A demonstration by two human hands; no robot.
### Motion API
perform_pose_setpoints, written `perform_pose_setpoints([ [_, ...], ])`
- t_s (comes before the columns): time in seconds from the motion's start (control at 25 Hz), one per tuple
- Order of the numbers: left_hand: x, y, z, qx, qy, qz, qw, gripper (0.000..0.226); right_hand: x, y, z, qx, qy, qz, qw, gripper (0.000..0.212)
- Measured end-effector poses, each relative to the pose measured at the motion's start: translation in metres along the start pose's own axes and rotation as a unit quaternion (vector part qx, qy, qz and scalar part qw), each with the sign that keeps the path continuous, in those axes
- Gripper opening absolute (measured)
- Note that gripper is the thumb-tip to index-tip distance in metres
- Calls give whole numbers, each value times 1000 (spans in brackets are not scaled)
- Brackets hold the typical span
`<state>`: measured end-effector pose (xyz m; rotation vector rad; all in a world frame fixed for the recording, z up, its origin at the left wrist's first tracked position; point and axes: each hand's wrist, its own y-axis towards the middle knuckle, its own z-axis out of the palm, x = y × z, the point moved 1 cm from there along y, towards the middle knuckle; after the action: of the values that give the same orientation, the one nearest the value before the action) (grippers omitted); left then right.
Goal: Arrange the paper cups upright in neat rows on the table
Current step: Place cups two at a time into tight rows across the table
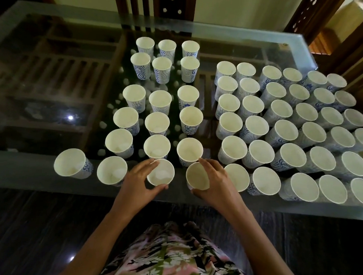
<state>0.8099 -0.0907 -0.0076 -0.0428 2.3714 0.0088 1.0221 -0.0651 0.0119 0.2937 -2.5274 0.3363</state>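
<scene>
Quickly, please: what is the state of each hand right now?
The left hand grips a paper cup in the front row.
The right hand grips the neighbouring cup beside it.

Between the left-held cup (161, 174) in the left hand (138, 178) and the right-held cup (197, 176) in the right hand (216, 182), a slim gap is showing. Just beyond the fingers (150, 162), three loose columns of cups (156, 146) are standing, leaving narrow lanes. Right of the right fingers, a packed block of cups (283, 126) is barring passage; a neighbouring cup (111, 170) is crowding the left fingers. Farther left of them, bare glass table (41, 86) is lying open.
</scene>
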Motion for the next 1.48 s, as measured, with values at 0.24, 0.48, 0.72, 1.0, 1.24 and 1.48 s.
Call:
perform_pose_setpoints([
  [0.24,-4,4,-5,-24,11,-27,999,61,6,11,-8,-13,20,-7,1000,73],
  [0.48,-9,41,-12,-22,47,-61,997,64,15,42,-12,-10,3,-28,1000,69],
  [0.72,-6,78,-11,18,87,-63,994,70,28,65,-13,5,-27,25,999,75],
  [1.0,-6,94,-10,61,97,-16,993,68,32,72,-7,-3,-14,81,997,73],
  [1.24,-12,100,-5,88,75,0,993,70,21,79,-16,-18,-19,85,996,72],
  [1.48,-18,100,5,107,68,8,992,70,5,79,-23,-22,-21,65,997,72],
])
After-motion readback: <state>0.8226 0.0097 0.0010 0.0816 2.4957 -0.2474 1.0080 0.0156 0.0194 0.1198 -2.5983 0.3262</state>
